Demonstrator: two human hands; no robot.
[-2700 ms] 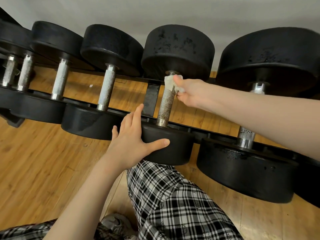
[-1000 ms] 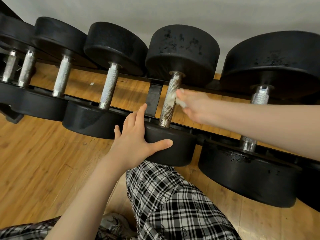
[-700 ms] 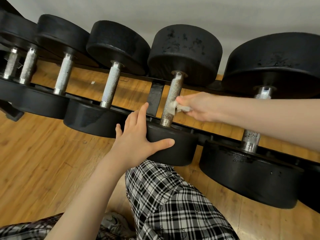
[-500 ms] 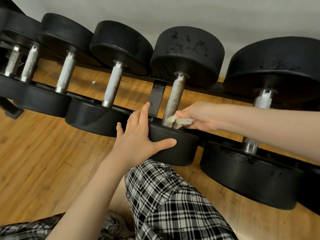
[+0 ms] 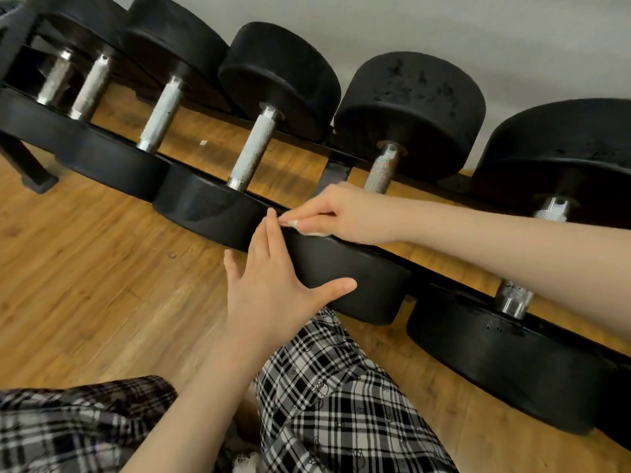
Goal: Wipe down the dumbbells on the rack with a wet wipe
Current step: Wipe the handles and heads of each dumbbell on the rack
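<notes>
Six knurled steel handles show along the black rack [image 5: 30, 165], so I count six dumbbells, though the two at the far left are crowded together and blurred. The rightmost one runs off the frame edge. The right hand [image 5: 345, 213] pinches a crumpled white wet wipe [image 5: 300, 227] against the top rim of the near head of the fourth dumbbell [image 5: 348, 278]; most of the wipe is hidden under the fingers, and the hand also covers the lower end of that handle. The left hand [image 5: 273, 288] lies flat and spread on the same head, fingers straight, thumb out. Plaid trousers [image 5: 341, 404] fill the bottom, above a wooden floor [image 5: 85, 274].
</notes>
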